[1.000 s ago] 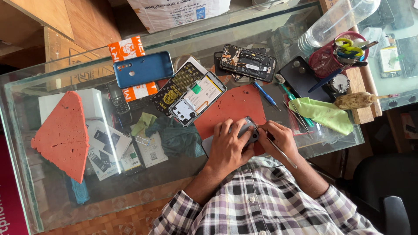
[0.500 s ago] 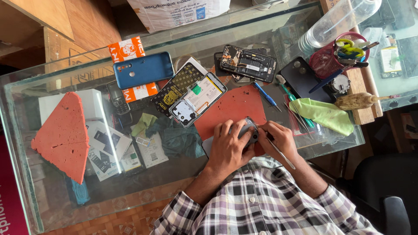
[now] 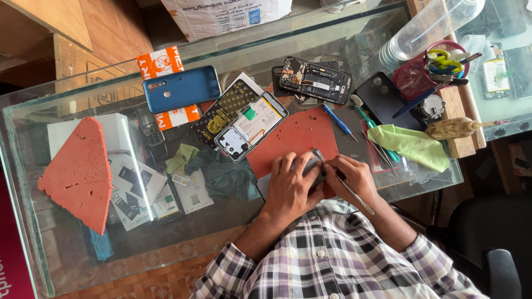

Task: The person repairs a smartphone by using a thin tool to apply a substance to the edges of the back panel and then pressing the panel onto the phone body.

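1. Red foam mats: two, a triangular one (image 3: 77, 174) at 9 o'clock and a square one (image 3: 293, 138) at centre.
2. Opened phones: two, one with a white battery (image 3: 252, 126) at 12 o'clock and one dark (image 3: 315, 80) at 1 o'clock.
3. Blue phone cover (image 3: 181, 88): one, 11 o'clock.
4. Clear plastic bottle (image 3: 426, 27): one, 2 o'clock.
5. Green cloth (image 3: 413, 145): one, 3 o'clock.
6. Hands: two, left hand (image 3: 291, 185) and right hand (image 3: 354, 177), at 6 o'clock.

Blue phone case (image 3: 182, 88) (green cloth (image 3: 413, 145) rightward)

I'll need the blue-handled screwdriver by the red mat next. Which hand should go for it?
Probably the right hand: the blue-handled screwdriver lies just beyond it, while the left hand pins the small dark device to the red mat. Its grip must first release the thin metal tool.
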